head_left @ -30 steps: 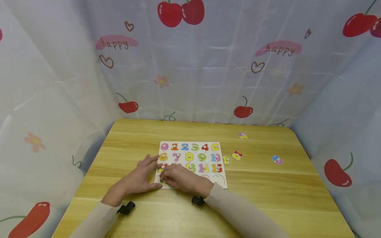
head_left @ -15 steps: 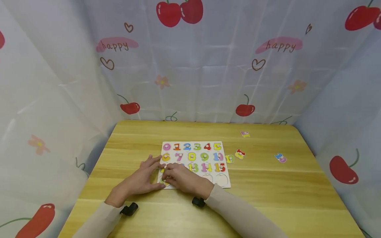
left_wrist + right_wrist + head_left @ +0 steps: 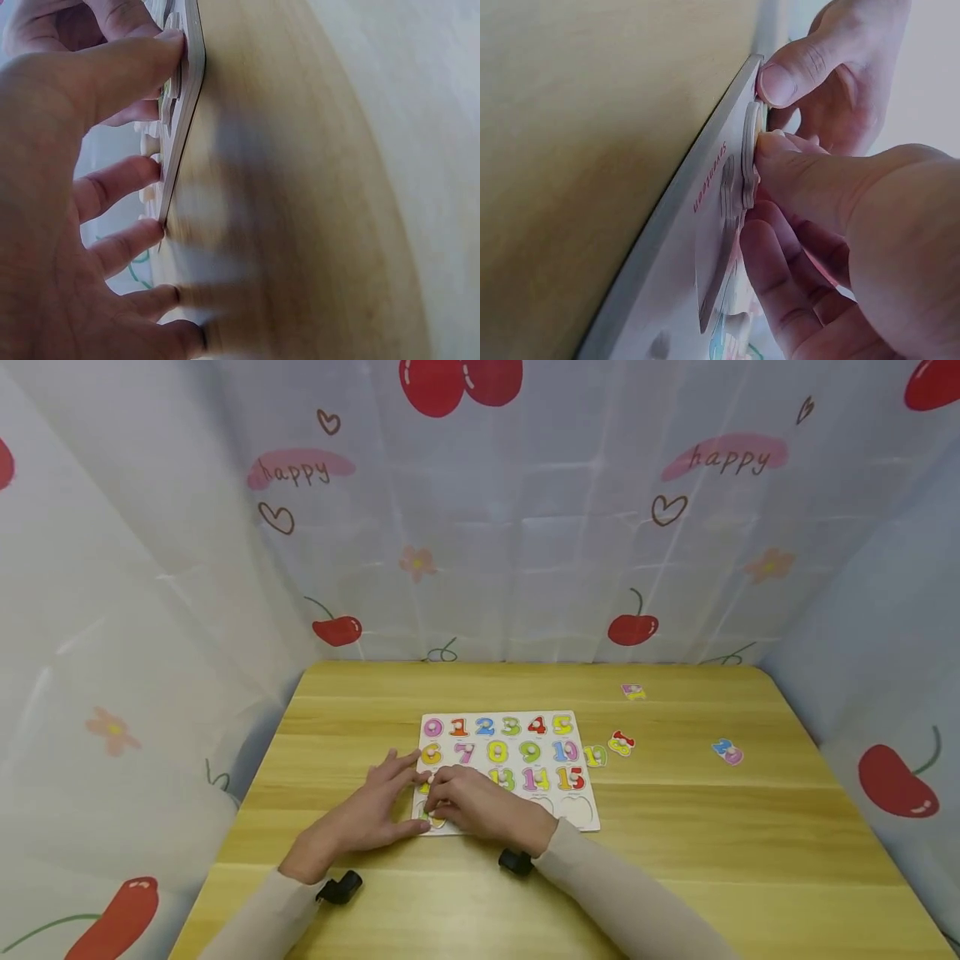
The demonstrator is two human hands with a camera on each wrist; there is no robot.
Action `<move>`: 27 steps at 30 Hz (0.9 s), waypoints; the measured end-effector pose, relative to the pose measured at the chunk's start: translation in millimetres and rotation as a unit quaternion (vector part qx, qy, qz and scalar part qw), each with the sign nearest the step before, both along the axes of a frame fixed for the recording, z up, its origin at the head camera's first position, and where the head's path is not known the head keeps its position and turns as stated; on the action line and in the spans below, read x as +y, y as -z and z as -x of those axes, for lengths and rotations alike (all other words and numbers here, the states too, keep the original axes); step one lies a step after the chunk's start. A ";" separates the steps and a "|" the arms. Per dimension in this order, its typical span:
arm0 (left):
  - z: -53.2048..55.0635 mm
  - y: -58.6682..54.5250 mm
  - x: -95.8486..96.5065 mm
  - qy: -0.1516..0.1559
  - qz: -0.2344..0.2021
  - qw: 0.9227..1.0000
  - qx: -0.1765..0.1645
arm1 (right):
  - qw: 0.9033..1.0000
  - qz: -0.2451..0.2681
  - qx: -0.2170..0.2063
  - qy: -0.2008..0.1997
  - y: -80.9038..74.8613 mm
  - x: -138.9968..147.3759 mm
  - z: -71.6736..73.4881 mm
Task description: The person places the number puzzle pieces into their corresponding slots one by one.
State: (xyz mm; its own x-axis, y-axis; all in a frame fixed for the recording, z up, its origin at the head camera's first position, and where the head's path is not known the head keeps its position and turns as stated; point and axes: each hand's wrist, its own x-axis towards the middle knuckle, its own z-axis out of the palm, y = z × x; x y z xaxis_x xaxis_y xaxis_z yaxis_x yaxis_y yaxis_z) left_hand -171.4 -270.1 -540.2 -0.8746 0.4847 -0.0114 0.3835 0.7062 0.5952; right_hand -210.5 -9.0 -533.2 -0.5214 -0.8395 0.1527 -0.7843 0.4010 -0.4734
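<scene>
A white number puzzle board lies on the table, its recesses largely filled with coloured number pieces. At its lower left corner, my right hand pinches a number puzzle piece between thumb and fingers. That piece shows green and orange; its digits are mostly covered by the fingers. It sits at the bottom left recess, but I cannot tell whether it is fully seated. Along the board's left side, my left hand is spread, with the thumb on the corner beside the piece and other fingertips touching the edge.
Loose number pieces lie right of the board: a 19 against its edge, a red and yellow one, a 20 and a purple and yellow one. Cherry-printed curtains surround the wooden table.
The head view has shifted, so board and hands appear farther right. Both hands keep their places at the board's lower left corner, with barely any visible finger movement.
</scene>
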 end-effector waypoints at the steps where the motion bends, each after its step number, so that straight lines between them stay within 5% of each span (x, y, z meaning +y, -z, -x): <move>1: 0.1 -0.5 1.0 -0.001 0.001 1.000 0.001 | 1.000 0.001 0.001 -0.001 -0.8 1.0 0.2; 15: -0.3 -0.2 2.3 -0.007 0.002 1.000 -0.004 | 0.999 0.035 0.004 -0.015 0.1 -1.3 -5.4; 27: 3.5 0.7 2.7 -0.005 0.006 1.000 0.005 | 0.999 0.038 -0.009 0.025 3.6 0.4 -9.9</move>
